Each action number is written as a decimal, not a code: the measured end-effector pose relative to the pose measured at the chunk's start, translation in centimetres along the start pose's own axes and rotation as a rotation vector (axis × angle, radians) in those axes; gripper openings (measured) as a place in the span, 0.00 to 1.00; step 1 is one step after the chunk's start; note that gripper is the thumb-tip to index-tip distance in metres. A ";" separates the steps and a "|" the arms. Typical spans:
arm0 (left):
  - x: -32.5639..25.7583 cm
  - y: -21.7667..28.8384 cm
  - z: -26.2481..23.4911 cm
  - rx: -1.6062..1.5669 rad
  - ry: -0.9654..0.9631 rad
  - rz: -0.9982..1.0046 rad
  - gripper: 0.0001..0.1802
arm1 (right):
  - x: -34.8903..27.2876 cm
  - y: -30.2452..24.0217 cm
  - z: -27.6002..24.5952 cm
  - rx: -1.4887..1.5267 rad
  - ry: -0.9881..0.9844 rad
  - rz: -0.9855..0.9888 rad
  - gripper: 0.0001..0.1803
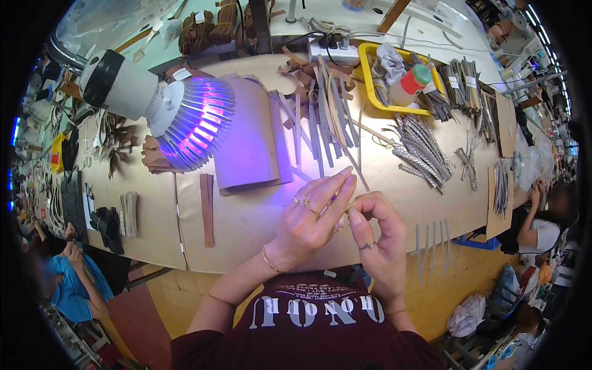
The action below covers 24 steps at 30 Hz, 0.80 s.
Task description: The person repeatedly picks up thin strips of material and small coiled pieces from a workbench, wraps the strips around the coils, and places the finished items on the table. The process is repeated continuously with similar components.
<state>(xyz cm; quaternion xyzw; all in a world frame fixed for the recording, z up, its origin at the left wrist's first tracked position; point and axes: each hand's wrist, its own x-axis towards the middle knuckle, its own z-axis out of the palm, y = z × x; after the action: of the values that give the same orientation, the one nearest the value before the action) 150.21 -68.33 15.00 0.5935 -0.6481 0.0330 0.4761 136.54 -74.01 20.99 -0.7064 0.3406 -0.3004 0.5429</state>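
Observation:
Both hands meet over the near middle of the table. My left hand [310,217], with rings and a bracelet, has its fingers pressed together, pointing up and to the right. Thumb and index finger of my right hand [382,234] pinch close beside the left fingertips. Whatever lies between them is too small and covered to name. Just beyond the fingers, loose grey and tan strips [328,123] lie in a spread pile, one narrow strip [359,172] reaching close to the fingertips. A brown strip [208,209] lies flat to the left.
A lamp with a finned head [197,126] casts purple light on a brown covered block [246,148]. Behind right stands a yellow basket [365,80] holding a bottle [408,86]. Braided silver strips [422,151] lie right; thin grey strips [433,243] overhang the front edge. Other people sit at both sides.

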 end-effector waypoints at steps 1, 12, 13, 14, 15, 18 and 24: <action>0.0 0.0 0.1 -0.007 -0.009 -0.004 0.34 | 0.0 0.0 0.0 -0.015 0.004 -0.004 0.02; -0.2 -0.2 -0.1 -0.038 -0.053 -0.031 0.36 | -0.1 0.6 0.0 0.028 0.003 -0.009 0.02; -0.2 -0.2 0.0 -0.032 -0.041 -0.020 0.36 | -0.1 0.6 0.0 0.025 0.005 -0.025 0.03; -0.1 -0.3 0.0 -0.027 -0.029 -0.009 0.36 | -0.1 0.7 0.0 0.019 0.009 -0.046 0.03; -0.1 -0.3 0.1 -0.023 -0.019 -0.003 0.35 | -0.1 0.7 0.0 0.021 0.012 -0.043 0.03; -0.1 -0.3 0.3 0.024 -0.011 0.013 0.34 | -0.1 0.7 0.0 0.016 0.025 -0.043 0.02; 0.0 -0.3 0.3 0.064 -0.026 0.010 0.33 | 0.2 0.8 0.1 -0.019 0.035 -0.044 0.03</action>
<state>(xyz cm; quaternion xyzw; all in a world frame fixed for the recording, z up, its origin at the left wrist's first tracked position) 150.23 -68.59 14.66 0.6056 -0.6557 0.0484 0.4483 136.55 -74.24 20.22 -0.7134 0.3372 -0.3216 0.5234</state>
